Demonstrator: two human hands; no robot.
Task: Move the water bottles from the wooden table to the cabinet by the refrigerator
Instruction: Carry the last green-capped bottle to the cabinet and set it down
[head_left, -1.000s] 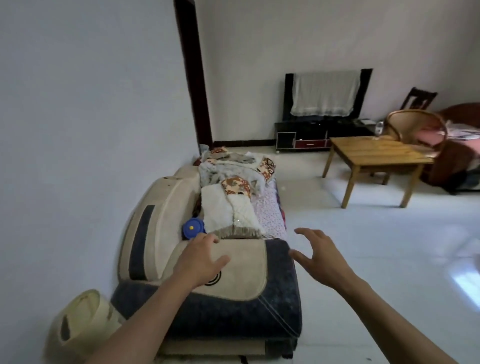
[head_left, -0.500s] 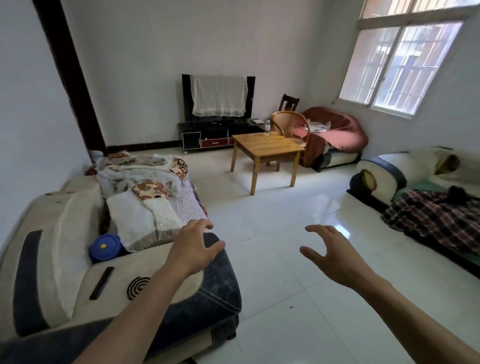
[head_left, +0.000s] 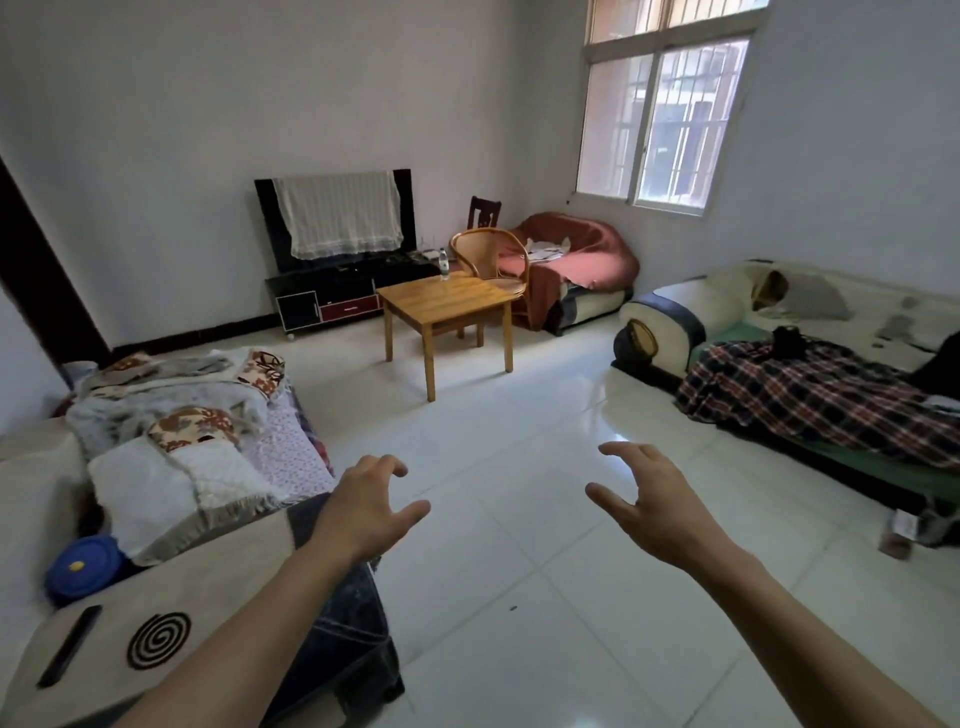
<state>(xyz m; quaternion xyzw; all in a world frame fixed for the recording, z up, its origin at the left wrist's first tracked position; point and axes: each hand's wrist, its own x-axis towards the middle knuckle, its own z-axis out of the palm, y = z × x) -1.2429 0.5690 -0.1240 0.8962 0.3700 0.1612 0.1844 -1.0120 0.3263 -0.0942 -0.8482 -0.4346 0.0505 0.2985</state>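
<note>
looking down the room from my head cam, far left i've got a cream sofa (head_left: 47, 499) w/ a dark-trimmed armrest right under me; on the armrest sit a black remote (head_left: 70, 646) and a black spiral coil (head_left: 158, 639), side by side but apart. just behind them a blue round lid (head_left: 85, 566) is tucked in the seat corner, and further back the seat is piled w/ blankets (head_left: 176, 415). my left hand (head_left: 366, 512) hangs over the armrest's inner edge, palm down, fingers loosely curved and spread, holding nothing. past it, against the back wall, a black tv stand (head_left: 337, 296) carries a tv (head_left: 335, 218) w/ a white lace cloth draped over the screen. mid room stands the wooden table (head_left: 447, 301), and the one water bottle (head_left: 443, 264) i can see is upright on its far edge, near the back corner, well apart from both hands. behind the table is a rattan chair (head_left: 488, 257), then a reddish covered armchair (head_left: 576, 260) in the corner. my right hand (head_left: 652, 501) floats over the white tiled floor (head_left: 519, 597), thumb out, fingers bent in a loose claw, also empty. window (head_left: 670, 109) on the right wall, and under it a second sofa (head_left: 727, 312) w/ a plaid blanket (head_left: 821, 395) over the seat. can't see cabinet or fridge from this angle.
</note>
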